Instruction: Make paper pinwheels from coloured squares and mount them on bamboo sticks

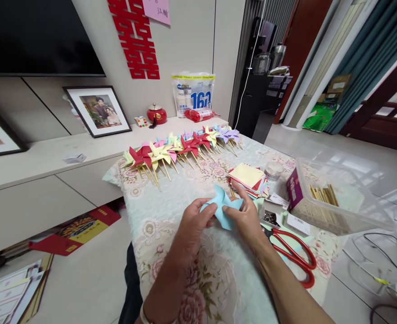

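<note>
Blue paper: a light blue sheet (pixel 222 208), matte and thin, its corners curled to the middle in a pinwheel shape, sits over the flowered cloth (pixel 185 189) in the middle of the table.
Left hand: the left hand (pixel 192 223) pinches the paper's left edge, thumb and fingers closed on it.
Right hand: the right hand (pixel 246 217) grips the paper's right side, thumb on top.
Behind the paper: a row of finished pinwheels (pixel 181 150) in red, yellow, pink and purple lies on thin wooden sticks, well apart from the hands.
Right of the paper: a stack of coloured squares (pixel 248 179) lies just beside the right hand; red-handled scissors (pixel 294 254) lie touching the cloth near the wrist; a clear plastic box (pixel 340 198) holds wooden sticks (pixel 323 194).
Edges: the cloth hangs over the table's left edge; bare cloth lies open between the paper and the pinwheels.
</note>
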Motion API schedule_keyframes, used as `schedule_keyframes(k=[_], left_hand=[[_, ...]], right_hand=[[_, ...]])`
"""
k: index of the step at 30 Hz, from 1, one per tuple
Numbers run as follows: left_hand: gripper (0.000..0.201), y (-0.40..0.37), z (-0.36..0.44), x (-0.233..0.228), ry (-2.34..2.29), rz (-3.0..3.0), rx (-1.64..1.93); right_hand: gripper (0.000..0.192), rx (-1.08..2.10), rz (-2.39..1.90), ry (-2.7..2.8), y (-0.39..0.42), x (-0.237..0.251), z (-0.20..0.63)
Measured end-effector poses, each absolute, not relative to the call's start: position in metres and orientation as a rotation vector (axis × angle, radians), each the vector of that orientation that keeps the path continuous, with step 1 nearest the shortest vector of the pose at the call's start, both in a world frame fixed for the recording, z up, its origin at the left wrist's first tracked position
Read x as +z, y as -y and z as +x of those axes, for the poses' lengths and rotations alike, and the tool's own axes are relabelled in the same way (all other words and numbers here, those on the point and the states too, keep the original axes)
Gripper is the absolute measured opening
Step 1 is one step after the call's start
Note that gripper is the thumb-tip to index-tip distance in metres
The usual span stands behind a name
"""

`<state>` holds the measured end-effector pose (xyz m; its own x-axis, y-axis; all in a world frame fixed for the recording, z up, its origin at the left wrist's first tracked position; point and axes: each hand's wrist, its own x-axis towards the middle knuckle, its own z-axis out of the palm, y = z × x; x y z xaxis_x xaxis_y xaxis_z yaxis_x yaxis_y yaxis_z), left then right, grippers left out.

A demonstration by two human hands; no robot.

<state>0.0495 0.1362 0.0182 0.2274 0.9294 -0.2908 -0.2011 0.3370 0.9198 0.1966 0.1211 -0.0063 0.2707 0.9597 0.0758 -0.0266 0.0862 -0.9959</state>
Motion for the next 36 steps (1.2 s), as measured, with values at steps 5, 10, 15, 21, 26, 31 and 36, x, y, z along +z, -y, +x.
schedule_keyframes(k=[5,10,15,21,26,31,36], left_hand=[[0.043,-0.119,0.07,0.009,-0.968,0.702,1.107],[0.037,-0.115,0.077,0.008,-0.858,0.612,1.184],[0.022,-0.115,0.083,0.012,-0.766,0.603,1.187],[0.018,-0.118,0.081,0.008,-0.896,0.551,1.264],[0.021,-0.12,0.076,0.0,-0.919,0.583,1.259],[0.02,-0.125,0.067,-0.001,-0.999,0.568,1.297],[0.016,-0.13,0.055,0.004,-1.06,0.513,1.307]], right_hand=[[0.089,0.987,-1.188,0.868,-0.122,-0.008,0.196],[0.086,0.967,-1.173,0.854,-0.12,-0.007,0.191],[0.081,0.977,-1.16,0.847,-0.116,-0.003,0.184],[0.08,1.007,-1.162,0.856,-0.114,-0.005,0.179],[0.074,1.033,-1.196,0.914,-0.115,-0.01,0.181],[0.067,1.045,-1.089,0.968,-0.118,-0.008,0.188],[0.035,0.747,-1.136,1.113,-0.117,-0.003,0.194]])
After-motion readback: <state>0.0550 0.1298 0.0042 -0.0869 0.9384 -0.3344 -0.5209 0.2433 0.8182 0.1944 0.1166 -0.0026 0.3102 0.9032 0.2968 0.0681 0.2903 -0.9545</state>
